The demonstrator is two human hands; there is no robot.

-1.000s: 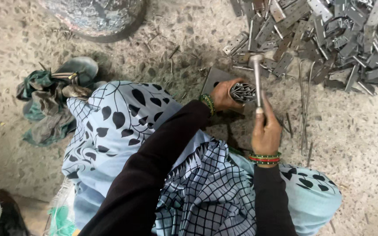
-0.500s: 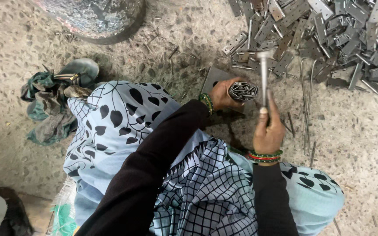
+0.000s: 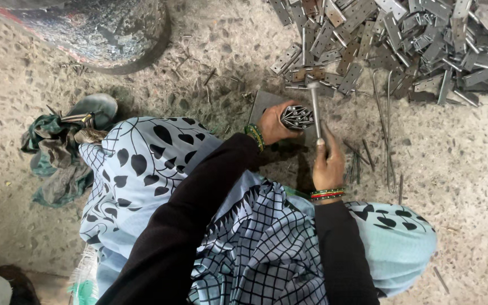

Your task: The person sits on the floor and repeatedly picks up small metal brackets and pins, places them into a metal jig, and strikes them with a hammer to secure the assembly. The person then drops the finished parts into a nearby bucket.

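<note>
**Hammer and hinge bundle over a metal plate**

Seen from the head camera, the metal plate [image 3: 266, 101] is lying mostly hidden under both hands on the gravelly floor. Left hand [image 3: 272, 121] is curling tightly around a hinge bundle [image 3: 296, 117]. Right hand [image 3: 327, 164] is gripping the hammer [image 3: 315, 107] handle, head pointing toward the hinge pile [image 3: 402, 39] at the floor's far right corner.
</note>
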